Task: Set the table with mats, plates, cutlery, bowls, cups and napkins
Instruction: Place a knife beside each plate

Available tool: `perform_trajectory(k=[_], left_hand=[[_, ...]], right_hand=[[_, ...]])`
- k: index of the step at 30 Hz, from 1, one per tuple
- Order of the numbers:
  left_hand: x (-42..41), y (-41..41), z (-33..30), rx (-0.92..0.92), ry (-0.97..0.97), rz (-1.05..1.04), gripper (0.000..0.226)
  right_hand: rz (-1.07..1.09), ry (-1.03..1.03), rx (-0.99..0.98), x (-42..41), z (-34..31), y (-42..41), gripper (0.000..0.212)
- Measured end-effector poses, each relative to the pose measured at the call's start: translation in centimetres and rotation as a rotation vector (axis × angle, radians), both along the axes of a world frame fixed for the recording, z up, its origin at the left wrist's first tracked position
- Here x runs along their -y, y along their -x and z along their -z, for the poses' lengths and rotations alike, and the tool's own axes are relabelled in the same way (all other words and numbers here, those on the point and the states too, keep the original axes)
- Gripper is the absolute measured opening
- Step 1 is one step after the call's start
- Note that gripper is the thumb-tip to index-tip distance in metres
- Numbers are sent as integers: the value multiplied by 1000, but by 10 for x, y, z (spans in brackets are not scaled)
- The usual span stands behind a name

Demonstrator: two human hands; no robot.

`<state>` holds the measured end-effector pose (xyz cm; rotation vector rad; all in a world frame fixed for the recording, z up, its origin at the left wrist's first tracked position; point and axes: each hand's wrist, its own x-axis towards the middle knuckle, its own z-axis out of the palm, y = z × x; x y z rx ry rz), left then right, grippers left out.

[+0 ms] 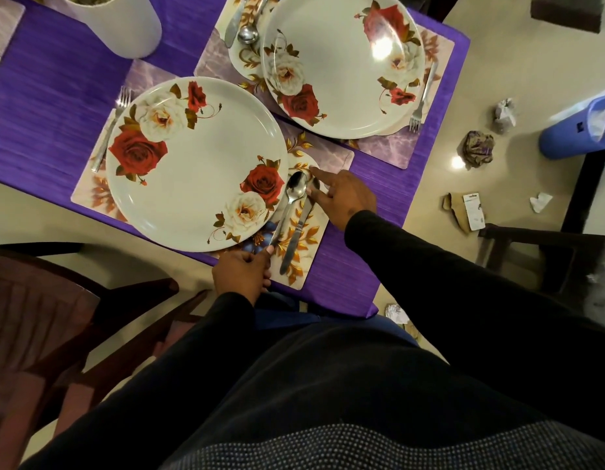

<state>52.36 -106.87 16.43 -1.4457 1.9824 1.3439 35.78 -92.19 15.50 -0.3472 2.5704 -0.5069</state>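
Note:
Two white plates with red and white roses stand on floral mats on the purple cloth: a near plate (196,164) and a far plate (341,62). Right of the near plate lie a spoon (289,205) and a knife (296,235) on the mat (301,262). My left hand (241,271) pinches the end of the spoon's handle. My right hand (341,195) hovers by the knife's tip, fingers stretched out toward the spoon bowl. A fork (109,128) lies left of the near plate. The far plate has a fork (423,100) on its right, a spoon (248,32) and a knife (235,22) on its left.
A white pot (124,25) stands at the back of the table. A dark wooden chair (40,317) is at my left. On the floor to the right lie crumpled paper (477,149), cardboard scraps (463,212) and a blue bin (579,130).

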Motion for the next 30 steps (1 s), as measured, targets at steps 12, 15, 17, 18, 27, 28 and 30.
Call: perform_trajectory(k=[12,15,17,18,27,28,30], left_hand=[[-11,2,-19,-108,-89,-158,44],[-32,13,-30,-186,-75,-239,42],[-52,27,-35,-239,-110,-269,38],[-63,34,-36,-264,-124,-285,36],[-199,93,-66,-406,-235,-473,23],[-209,99,-69,-409,-246,-469,23],[-222,111,-78,-417,-257,-449,22]], right_hand=[[322,270,-17,-8,-1,3,44],[359,367,-1,-18,-4,11,31],[333,410,18,-28,-6,20,22],[313,435,31,-33,-7,24,18],[169,621,254,-104,-27,70,21],[167,624,276,-111,-29,74,21],[167,614,308,-123,-32,82,25]])
